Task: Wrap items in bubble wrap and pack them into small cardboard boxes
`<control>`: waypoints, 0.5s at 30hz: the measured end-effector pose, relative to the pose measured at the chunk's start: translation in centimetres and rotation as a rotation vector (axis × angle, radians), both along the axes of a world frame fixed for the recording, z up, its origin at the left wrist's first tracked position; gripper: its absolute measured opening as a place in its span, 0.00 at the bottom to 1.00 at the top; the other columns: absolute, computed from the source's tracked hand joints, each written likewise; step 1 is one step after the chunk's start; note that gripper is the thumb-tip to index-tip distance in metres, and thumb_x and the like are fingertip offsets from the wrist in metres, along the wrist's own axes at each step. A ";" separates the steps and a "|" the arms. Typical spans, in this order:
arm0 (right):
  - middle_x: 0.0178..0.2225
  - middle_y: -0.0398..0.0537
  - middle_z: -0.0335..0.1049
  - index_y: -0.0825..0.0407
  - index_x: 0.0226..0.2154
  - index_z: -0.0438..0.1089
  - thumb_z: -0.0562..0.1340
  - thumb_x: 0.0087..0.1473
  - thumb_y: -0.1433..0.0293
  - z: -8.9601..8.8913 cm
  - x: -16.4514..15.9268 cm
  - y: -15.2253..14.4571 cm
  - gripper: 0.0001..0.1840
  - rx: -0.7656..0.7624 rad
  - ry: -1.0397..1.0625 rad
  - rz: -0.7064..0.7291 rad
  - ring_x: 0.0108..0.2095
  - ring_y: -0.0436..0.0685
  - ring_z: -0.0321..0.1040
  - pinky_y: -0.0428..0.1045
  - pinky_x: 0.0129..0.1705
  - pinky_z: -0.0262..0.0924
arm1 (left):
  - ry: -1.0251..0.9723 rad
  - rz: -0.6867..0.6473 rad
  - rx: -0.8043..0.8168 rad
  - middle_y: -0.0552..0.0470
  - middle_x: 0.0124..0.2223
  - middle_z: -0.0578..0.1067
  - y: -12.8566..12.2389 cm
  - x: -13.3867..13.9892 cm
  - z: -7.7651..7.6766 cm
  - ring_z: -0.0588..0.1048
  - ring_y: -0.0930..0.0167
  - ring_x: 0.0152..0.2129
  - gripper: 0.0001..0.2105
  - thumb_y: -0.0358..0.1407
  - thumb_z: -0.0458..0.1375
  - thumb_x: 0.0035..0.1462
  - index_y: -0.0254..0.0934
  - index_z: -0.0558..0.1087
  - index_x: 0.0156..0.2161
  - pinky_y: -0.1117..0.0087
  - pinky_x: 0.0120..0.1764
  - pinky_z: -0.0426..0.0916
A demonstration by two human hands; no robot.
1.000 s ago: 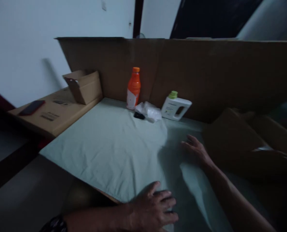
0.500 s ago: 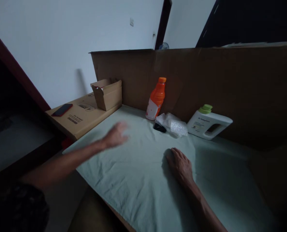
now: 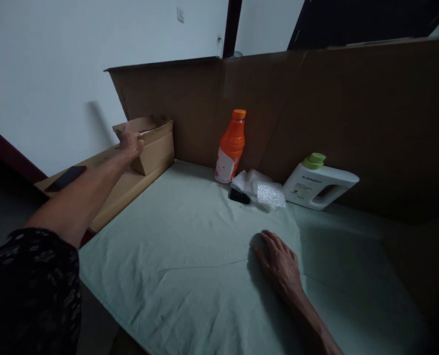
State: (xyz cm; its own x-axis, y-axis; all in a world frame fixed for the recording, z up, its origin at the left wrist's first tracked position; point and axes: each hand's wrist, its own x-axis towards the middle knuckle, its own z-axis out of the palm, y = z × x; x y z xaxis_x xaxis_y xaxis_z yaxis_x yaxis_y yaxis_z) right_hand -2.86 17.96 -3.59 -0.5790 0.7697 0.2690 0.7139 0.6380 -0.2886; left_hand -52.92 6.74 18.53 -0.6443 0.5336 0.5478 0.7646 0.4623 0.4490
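My left hand (image 3: 131, 142) reaches to the near rim of the small cardboard box (image 3: 156, 150) at the left. Its fingers look apart and slightly blurred, with nothing visible in them; whether they touch the rim I cannot tell. Something red and white shows just inside the box. My right hand (image 3: 281, 261) lies palm down on the pale green cloth (image 3: 204, 236), fingers loosely stretched out, holding nothing. Beyond it are a clear bubble-wrap bundle (image 3: 265, 190) and a small black object (image 3: 239, 196).
An orange bottle (image 3: 232, 148) stands by the brown cardboard partition (image 3: 278, 93). To its right is a white jug (image 3: 311, 185) with a green cap. A dark phone (image 3: 66, 178) lies on the larger flat carton (image 3: 119, 192) beneath the small box.
My left hand has moved left and away from me, from above the cloth to the small box. The view has shifted slightly; my right hand stays on the cloth.
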 end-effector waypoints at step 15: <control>0.57 0.61 0.70 0.55 0.47 0.74 0.58 0.53 0.65 3.2 -1.0 -1.9 0.21 -0.269 0.312 -0.003 0.60 0.69 0.63 0.63 0.63 0.51 | -0.262 -0.567 0.103 0.49 0.72 0.55 -19.4 22.6 -7.8 0.64 0.53 0.65 0.13 0.45 0.57 0.60 0.38 0.78 0.36 0.50 0.63 0.64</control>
